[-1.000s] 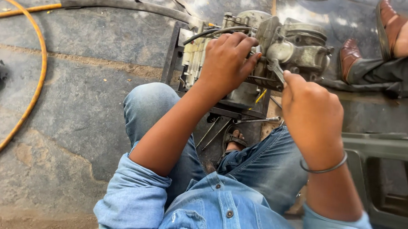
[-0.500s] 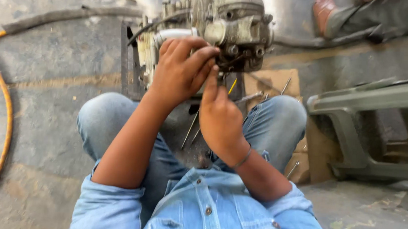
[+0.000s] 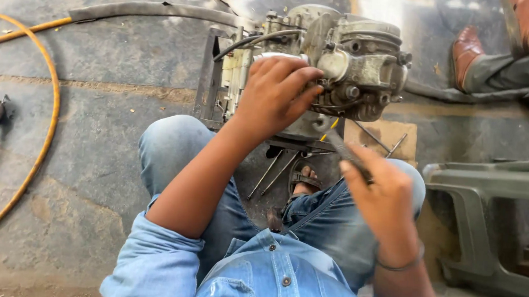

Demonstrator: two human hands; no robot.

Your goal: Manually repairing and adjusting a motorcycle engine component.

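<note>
Single head-worn view, looking steeply down from close above at lap, left hand (image 3: 277, 94), right hand (image 3: 383, 201), engine (image 3: 349, 62) and concrete floor (image 3: 93, 144) ahead.

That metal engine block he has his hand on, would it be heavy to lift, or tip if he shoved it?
The engine looks like a dense cast metal lump, so probably heavy for its size and quite rigid. It seems to sit on a dark metal stand, and the left hand rests on it, so a light push likely would not tip it. Its greyish, grimy surfaces may be slippery.
</note>
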